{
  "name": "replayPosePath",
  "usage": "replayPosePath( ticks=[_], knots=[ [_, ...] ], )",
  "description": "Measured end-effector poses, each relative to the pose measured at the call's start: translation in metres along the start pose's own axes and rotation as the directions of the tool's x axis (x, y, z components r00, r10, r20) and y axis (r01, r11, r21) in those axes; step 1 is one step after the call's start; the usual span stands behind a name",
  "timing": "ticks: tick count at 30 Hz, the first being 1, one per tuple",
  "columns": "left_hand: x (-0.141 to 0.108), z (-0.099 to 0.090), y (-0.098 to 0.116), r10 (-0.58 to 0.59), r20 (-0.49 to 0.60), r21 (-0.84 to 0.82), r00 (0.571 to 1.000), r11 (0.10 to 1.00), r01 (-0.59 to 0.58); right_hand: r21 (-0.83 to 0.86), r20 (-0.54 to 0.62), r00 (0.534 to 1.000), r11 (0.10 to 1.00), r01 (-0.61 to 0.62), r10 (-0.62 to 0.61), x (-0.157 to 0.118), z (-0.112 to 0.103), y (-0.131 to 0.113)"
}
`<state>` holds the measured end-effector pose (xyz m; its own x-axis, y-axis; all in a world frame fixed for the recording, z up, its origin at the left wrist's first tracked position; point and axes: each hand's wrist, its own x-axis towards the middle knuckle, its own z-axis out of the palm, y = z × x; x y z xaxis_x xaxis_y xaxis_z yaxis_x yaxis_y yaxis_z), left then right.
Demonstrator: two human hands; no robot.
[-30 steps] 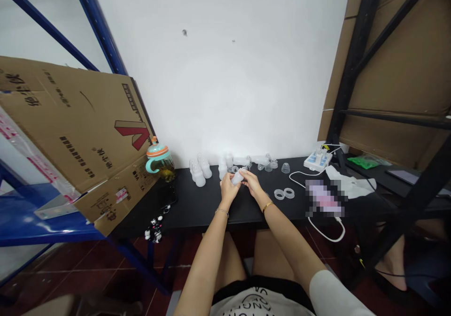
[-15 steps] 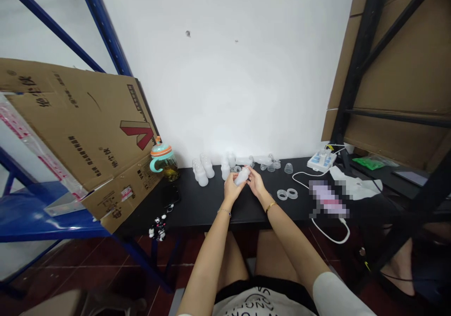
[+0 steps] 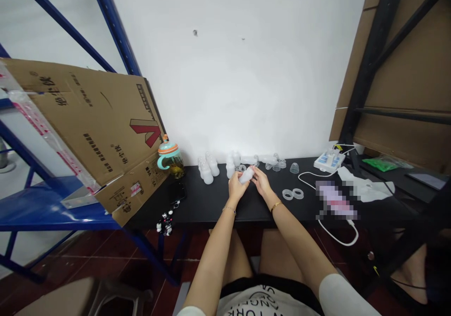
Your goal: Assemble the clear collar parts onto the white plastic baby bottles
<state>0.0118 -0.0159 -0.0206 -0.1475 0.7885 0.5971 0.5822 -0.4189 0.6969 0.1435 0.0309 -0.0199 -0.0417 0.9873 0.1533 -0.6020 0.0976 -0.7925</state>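
Observation:
A small frosted-white baby bottle lies tilted between my two hands above the black table. Wrapped round its lower left side is my left hand. At the bottle's upper right end, the fingers of my right hand are closed on it. Just behind the hands stand more white bottles. Another group of white bottles with clear tops is further left. To the right of my right hand lie two translucent rings. Several clear dome caps sit along the wall, with one cap apart from them.
A teal-lidded drink jug, a dark phone and a charm keychain are at left, beside a large cardboard box. At right are a power strip, white tissue and a cable-connected, pixelated purple object.
The camera view has swung slightly left, so everything appears a little further right. Both hands stay on the bottle, with only slight finger movement.

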Motion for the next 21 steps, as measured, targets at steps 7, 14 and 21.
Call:
replayPosePath(
  ticks=[7,14,21],
  knots=[
    [-0.0003,-0.0012,0.0034,-0.024,-0.002,0.035,1.000,0.999,0.024,-0.028,-0.029,0.999,0.999,0.028,-0.028,-0.0014,0.0010,0.0003],
    [0.0009,0.0034,-0.0024,-0.085,0.057,-0.085,0.995,0.992,0.090,-0.034,-0.022,1.000,0.999,0.001,-0.002,0.0006,-0.0006,0.0008],
    [0.0012,0.0038,-0.0025,-0.070,0.096,-0.221,0.993,0.971,0.090,-0.031,0.059,0.996,0.998,-0.058,0.060,-0.0004,0.0034,0.0013]
  ],
)
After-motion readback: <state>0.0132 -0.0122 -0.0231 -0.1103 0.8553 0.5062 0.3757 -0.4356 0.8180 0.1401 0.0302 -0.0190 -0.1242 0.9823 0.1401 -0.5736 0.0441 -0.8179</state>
